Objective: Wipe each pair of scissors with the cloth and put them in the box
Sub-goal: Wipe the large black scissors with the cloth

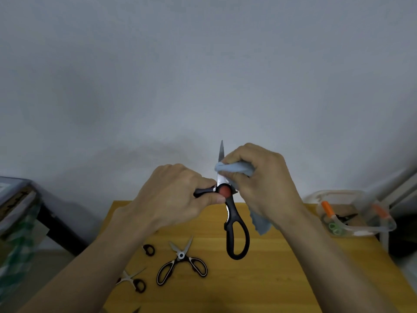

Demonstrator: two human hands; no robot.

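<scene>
We see the scissors with a shiny metal blade and matt black plastic handles. The cloth looks soft, pale blue. The table is smooth yellow wood. At right, the box is clear glossy plastic.

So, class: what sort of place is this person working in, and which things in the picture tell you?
Probably a plain room at home or a simple workroom, not a proper workshop: a small wooden table against a bare pale wall, a clear plastic box at the table's right edge, and cluttered storage on the left.
</scene>
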